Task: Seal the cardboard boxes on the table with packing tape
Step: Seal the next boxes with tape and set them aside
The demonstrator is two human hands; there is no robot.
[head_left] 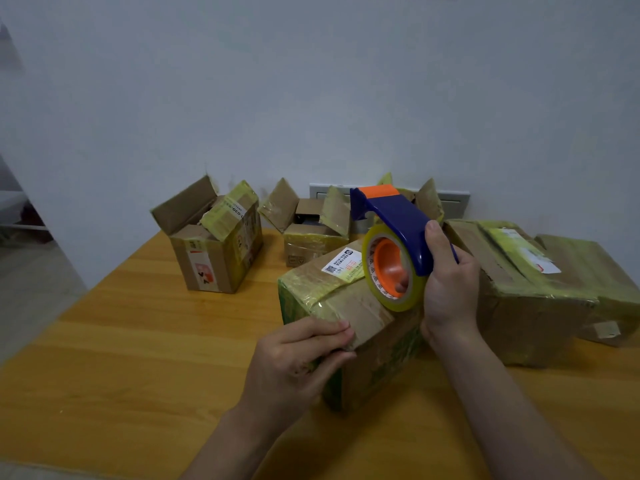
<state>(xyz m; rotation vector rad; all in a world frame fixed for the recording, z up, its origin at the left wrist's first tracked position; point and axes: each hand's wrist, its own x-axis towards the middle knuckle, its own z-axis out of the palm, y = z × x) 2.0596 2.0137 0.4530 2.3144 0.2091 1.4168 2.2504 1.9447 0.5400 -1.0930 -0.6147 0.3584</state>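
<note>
A closed cardboard box (349, 299) with old yellowish tape and a white label lies in front of me on the wooden table (138, 341). My right hand (450, 285) grips a blue and orange tape dispenser (394, 244), its clear tape roll resting on the box top. A strip of tape runs from the roll toward the near top edge. My left hand (301, 358) holds the near left corner of the box, fingers laid on the top edge and thumb on the side.
Two boxes with open flaps stand at the back, one on the left (211, 244) and one in the middle (308, 230). A third open box (422, 199) shows behind the dispenser. A large taped box (540, 289) lies at the right. The wall is close behind.
</note>
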